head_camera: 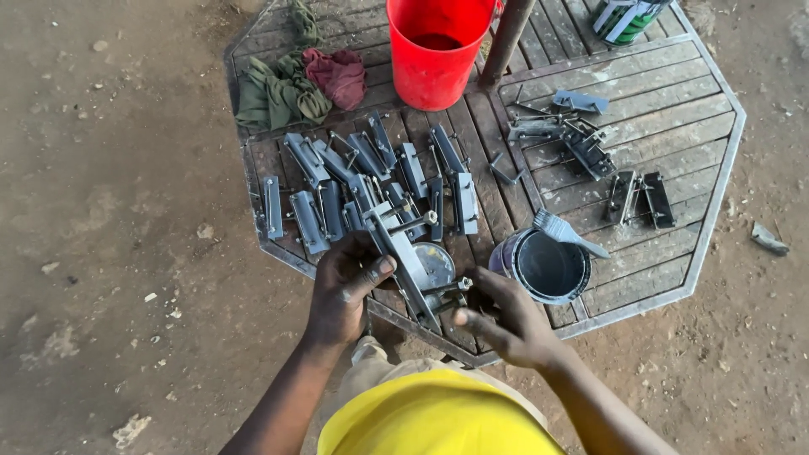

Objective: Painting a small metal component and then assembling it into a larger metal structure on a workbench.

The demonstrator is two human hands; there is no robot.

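Observation:
My left hand [344, 285] grips the upper end of a grey metal door bolt [403, 257], a long flat plate with a sliding rod, tilted over the near edge of the octagonal slatted table [712, 181]. My right hand [504, 318] holds the bolt's lower end near its knob. Under the bolt lies a round tin lid [436, 263]. Several more grey bolts [362, 181] lie side by side just beyond my hands.
An open paint tin [548, 268] with a brush [566, 232] resting across it stands right of my hands. Darker bolts [590, 152] lie at the table's right. A red bucket [436, 50], crumpled rags [299, 84], a pole and another can [628, 17] stand at the back. Dirt ground surrounds the table.

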